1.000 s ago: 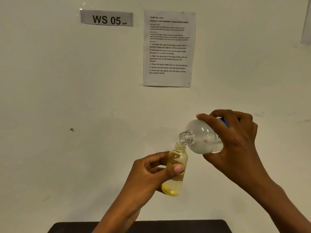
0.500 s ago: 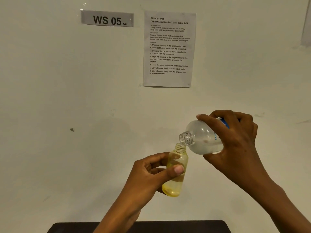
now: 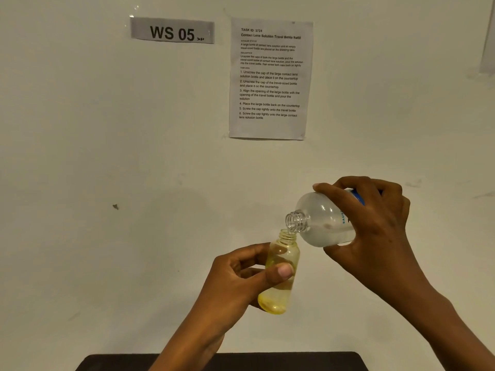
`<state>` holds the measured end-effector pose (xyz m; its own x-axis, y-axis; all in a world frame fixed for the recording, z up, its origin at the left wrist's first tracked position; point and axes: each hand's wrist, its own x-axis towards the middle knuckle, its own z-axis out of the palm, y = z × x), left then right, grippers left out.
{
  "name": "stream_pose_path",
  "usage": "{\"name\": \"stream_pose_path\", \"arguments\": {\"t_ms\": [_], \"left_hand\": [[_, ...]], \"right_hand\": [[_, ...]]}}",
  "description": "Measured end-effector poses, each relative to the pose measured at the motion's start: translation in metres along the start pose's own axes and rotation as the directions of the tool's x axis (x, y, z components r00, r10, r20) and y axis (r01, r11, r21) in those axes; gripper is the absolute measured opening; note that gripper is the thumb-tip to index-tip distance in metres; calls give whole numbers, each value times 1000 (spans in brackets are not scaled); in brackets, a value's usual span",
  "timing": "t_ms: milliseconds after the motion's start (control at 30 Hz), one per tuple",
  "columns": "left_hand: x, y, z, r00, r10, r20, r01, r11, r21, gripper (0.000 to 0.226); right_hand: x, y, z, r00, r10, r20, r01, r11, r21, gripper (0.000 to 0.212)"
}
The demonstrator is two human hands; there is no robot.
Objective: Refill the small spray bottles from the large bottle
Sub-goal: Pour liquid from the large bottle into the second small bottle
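Note:
My left hand (image 3: 241,279) holds a small yellow-tinted bottle (image 3: 281,274) upright between thumb and fingers, its cap off and its threaded neck open at the top. My right hand (image 3: 375,231) grips a large clear bottle (image 3: 321,220) with a blue label, tilted so its open neck points down and left. The large bottle's mouth sits right over the small bottle's opening. Both bottles are held in the air in front of a pale wall. I cannot make out any stream of liquid.
A dark tabletop edge (image 3: 222,362) shows at the bottom of the view. On the wall hang a "WS 05" sign (image 3: 172,32) and a printed instruction sheet (image 3: 270,79).
Both hands and bottles hold almost the same pose; the small bottle has shifted very slightly.

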<state>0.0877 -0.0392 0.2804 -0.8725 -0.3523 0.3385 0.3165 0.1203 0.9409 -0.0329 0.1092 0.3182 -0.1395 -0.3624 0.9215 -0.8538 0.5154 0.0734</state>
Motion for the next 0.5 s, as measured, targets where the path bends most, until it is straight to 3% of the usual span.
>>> {"name": "stream_pose_path", "arguments": {"t_ms": [200,500], "left_hand": [[0,1,-1,1000,-1,4,1,1000,-11,39],[0,2,0,1000,0,2,0,1000,-14,34]], "right_hand": [[1,1,1,1000,9,11,-8,1000,-6,81],[0,-1,2,1000,3,-15,-3,1000,0,67]]}}
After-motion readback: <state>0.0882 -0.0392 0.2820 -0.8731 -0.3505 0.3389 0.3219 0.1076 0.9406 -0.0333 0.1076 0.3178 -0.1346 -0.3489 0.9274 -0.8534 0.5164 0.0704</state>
